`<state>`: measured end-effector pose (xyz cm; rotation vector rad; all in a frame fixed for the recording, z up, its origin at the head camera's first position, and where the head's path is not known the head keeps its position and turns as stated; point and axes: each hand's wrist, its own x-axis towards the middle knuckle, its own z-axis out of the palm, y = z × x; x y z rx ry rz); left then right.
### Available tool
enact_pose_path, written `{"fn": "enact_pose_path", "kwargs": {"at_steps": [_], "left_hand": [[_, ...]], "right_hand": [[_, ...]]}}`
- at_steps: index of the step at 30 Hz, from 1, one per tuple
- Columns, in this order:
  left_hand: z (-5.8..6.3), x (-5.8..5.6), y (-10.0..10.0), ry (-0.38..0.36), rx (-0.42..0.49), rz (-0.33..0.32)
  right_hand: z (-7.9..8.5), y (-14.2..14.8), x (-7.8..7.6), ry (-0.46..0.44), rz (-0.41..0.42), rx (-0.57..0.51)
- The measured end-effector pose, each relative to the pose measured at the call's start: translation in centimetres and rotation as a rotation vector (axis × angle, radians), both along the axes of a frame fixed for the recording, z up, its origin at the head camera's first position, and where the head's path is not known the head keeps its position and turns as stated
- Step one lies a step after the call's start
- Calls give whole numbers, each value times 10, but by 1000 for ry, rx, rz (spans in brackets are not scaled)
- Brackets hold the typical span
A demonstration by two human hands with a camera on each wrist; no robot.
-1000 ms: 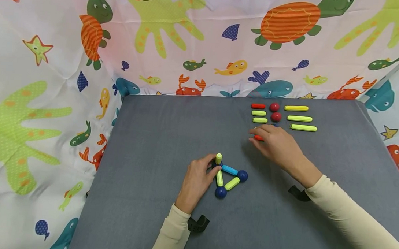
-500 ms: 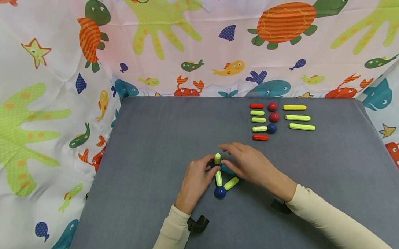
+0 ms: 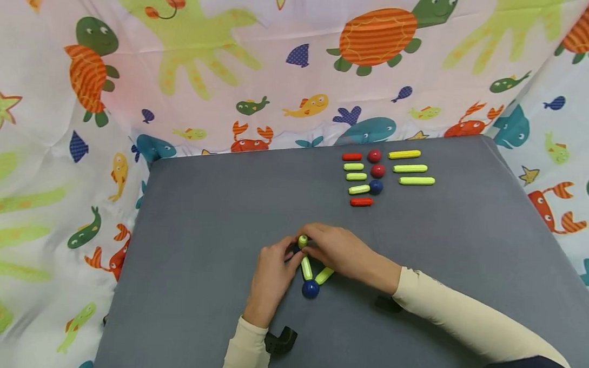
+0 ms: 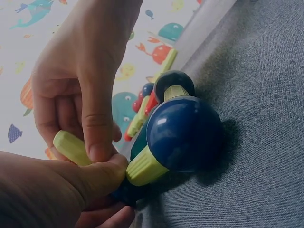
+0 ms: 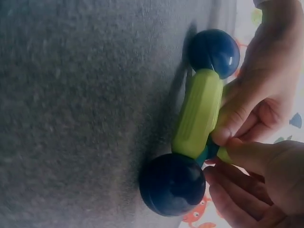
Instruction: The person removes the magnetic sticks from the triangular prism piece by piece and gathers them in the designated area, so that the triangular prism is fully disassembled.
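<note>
A triangle of short magnetic rods and blue balls lies near the table's middle. Its front blue ball (image 3: 311,289) joins two yellow-green rods, a left rod (image 3: 306,268) and a right rod (image 3: 324,276). At the far-left corner my left hand (image 3: 271,280) grips a partly hidden blue ball (image 3: 296,249). An upright yellow-green rod (image 3: 303,241) rises from that corner. My right hand (image 3: 350,256) pinches this rod between thumb and fingers, as the left wrist view also shows. The right hand covers the blue rod and the right corner ball in the head view.
Loose pieces lie toward the back right of the grey table (image 3: 216,203): red balls (image 3: 378,170), a blue ball (image 3: 375,187) touching a short rod (image 3: 359,190), short red rods (image 3: 361,202) and longer yellow-green rods (image 3: 416,180). A printed cloth (image 3: 308,76) borders the table.
My right hand has come from the loose rods at the back right to the triangle's upright rod. The left hand keeps its grip on the corner. The head view has turned slightly right.
</note>
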<state>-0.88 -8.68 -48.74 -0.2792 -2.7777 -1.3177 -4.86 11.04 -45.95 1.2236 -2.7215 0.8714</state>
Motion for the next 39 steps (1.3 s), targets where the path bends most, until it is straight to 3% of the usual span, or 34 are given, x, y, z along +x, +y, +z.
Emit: {"fn": "enact_pose_path", "kwargs": {"at_steps": [6, 15, 30, 39], "left_hand": [[2, 3, -8, 2, -6, 30], [1, 1, -1, -19, -24, 11], [0, 2, -2, -9, -33, 30], [-1, 1, -3, -16, -31, 20]], "right_hand": [[0, -8, 1, 26, 27, -27], [14, 19, -5, 62, -55, -127], [-4, 88, -25, 186, -271, 42], [-17, 103, -34, 155, -311, 120]]}}
